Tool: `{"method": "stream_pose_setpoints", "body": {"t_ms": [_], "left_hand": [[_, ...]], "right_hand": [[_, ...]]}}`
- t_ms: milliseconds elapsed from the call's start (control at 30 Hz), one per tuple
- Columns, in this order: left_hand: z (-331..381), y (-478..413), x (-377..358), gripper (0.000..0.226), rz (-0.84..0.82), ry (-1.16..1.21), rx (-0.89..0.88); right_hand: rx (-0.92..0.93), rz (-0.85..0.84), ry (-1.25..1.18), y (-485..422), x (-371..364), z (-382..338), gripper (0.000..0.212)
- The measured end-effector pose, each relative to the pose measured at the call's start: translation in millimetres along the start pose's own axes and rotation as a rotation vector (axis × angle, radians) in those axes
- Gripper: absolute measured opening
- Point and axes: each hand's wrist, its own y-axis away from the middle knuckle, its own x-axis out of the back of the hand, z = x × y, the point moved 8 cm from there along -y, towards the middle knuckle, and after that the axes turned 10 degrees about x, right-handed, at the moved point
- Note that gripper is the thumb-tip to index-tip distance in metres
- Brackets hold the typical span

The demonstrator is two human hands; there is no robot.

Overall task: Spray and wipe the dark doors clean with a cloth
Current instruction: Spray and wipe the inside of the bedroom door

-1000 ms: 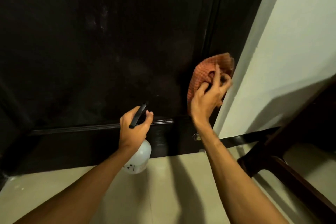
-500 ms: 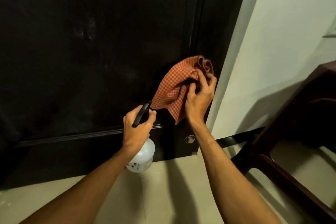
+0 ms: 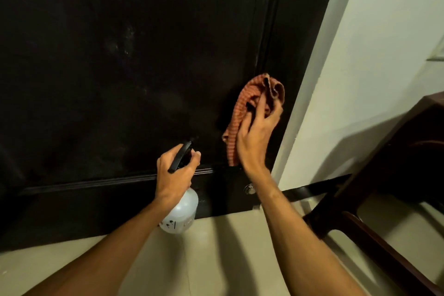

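Note:
A dark door (image 3: 120,67) fills the upper left of the head view, with faint pale smears on its panel. My right hand (image 3: 257,134) holds an orange checked cloth (image 3: 242,108) against the door's lower right part, near the frame. The cloth bunches above my fingers and hangs down to the left of my palm. My left hand (image 3: 175,170) grips the black trigger head of a white spray bottle (image 3: 181,214), held low in front of the door's bottom rail.
A pale wall (image 3: 372,79) stands right of the door frame. Dark wooden furniture (image 3: 396,187) juts in at the right, low over the cream tiled floor (image 3: 216,259). A small round metal fitting (image 3: 249,188) sits on the door's bottom rail.
The cloth swung left and spread out, then came back right and bunched up near the frame. My left hand with the bottle stayed about where it was.

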Motion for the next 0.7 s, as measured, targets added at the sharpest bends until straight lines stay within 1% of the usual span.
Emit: {"method": "stream_pose_setpoints", "body": {"t_ms": [67, 133, 200, 267, 333, 433, 467, 500, 533, 600, 667, 700], "left_hand": [[0, 1, 7, 0.019, 0.016, -0.009, -0.013], [0, 1, 16, 0.019, 0.036, -0.029, -0.020], [-6, 1, 24, 0.019, 0.045, -0.029, -0.005], [-12, 0, 32, 0.019, 0.048, -0.044, 0.003], [-16, -1, 40, 0.019, 0.061, -0.070, 0.009], [-21, -3, 51, 0.020, 0.084, -0.084, 0.028], [-22, -4, 55, 0.019, 0.094, -0.087, 0.031], [-24, -4, 58, 0.019, 0.105, -0.092, 0.032], [-28, -5, 63, 0.019, 0.114, -0.100, 0.036], [-34, -3, 71, 0.019, 0.126, -0.104, 0.039], [-40, 1, 76, 0.019, 0.137, -0.115, 0.054], [-44, 3, 80, 0.020, 0.150, -0.130, 0.070]], "right_hand": [[0.054, -0.136, 0.116, 51, -22, 8, 0.060], [-0.036, -0.259, 0.095, 107, -35, 34, 0.062], [-0.186, -0.314, -0.013, 137, -38, 55, 0.064], [-0.318, -0.272, -0.031, 130, -36, 60, 0.063], [-0.361, -0.136, -0.022, 101, -28, 50, 0.056], [-0.262, 0.074, -0.084, 52, -17, 16, 0.042], [-0.214, 0.114, -0.097, 42, -17, 5, 0.043], [-0.165, 0.111, -0.087, 38, -23, -5, 0.046], [-0.110, 0.060, -0.058, 42, -32, -13, 0.052], [-0.028, -0.107, 0.051, 76, -54, -15, 0.064], [0.000, -0.255, 0.127, 122, -70, -1, 0.070], [-0.009, -0.297, 0.103, 140, -74, 5, 0.072]]}}
